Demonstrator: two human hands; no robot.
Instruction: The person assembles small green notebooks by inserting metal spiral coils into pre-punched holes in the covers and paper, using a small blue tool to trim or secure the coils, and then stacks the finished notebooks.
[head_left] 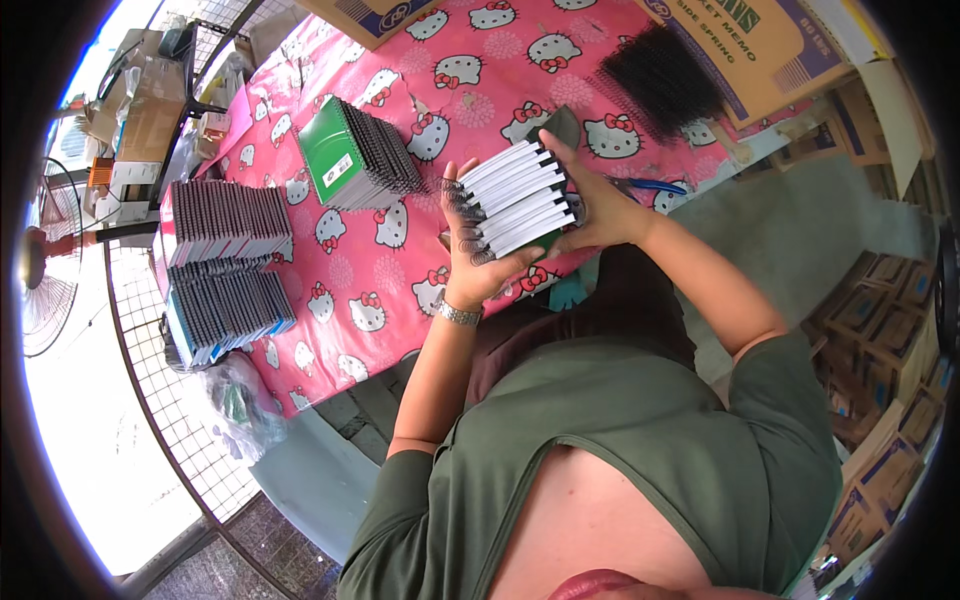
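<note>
Between my two hands I hold a stack of spiral notebooks (515, 195), their white page edges facing up and black coils along the left side. My left hand (472, 255) wraps the coil side, with a metal watch at its wrist. My right hand (600, 205) grips the opposite side, thumb and fingers around the stack. A bit of green cover shows at the stack's near end. To the left stands a pile of green-covered spiral notebooks (335, 160) on the pink table cover (370, 270). Blue-handled pliers (655, 186) lie just right of my right hand.
Taller rows of coiled notebooks (225, 225) stand at the table's left edge. A heap of loose black coils (665, 85) lies at the far right, beside a cardboard box (760, 50). More cartons (880, 330) are stacked at right; a fan (50, 255) stands at far left.
</note>
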